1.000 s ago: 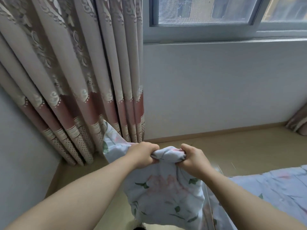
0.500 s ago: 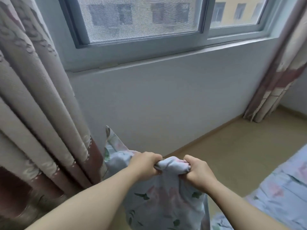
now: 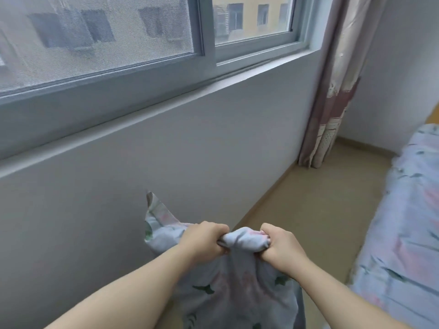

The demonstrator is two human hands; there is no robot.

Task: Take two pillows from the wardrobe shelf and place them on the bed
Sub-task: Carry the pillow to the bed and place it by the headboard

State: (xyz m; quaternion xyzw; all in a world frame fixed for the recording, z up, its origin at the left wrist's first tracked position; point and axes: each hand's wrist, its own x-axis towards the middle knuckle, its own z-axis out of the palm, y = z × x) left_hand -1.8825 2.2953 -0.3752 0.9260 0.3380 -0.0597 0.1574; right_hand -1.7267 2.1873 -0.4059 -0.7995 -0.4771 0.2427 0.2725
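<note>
A floral pillow (image 3: 237, 288) is seen gripped by its bunched upper edge, the left hand (image 3: 204, 241) and right hand (image 3: 280, 248) both clenched tight on the gathered fabric, as it hangs below the fists in front of the wall (image 3: 166, 167) under the window (image 3: 133, 34). The carrying step appears to be in hand; the bed (image 3: 403, 210), to the right, would next have to be reached and the pillow lowered onto it. The pale blue cover, printed with pink blooms and green leaves, is slack and creased, one corner sticking up.
</note>
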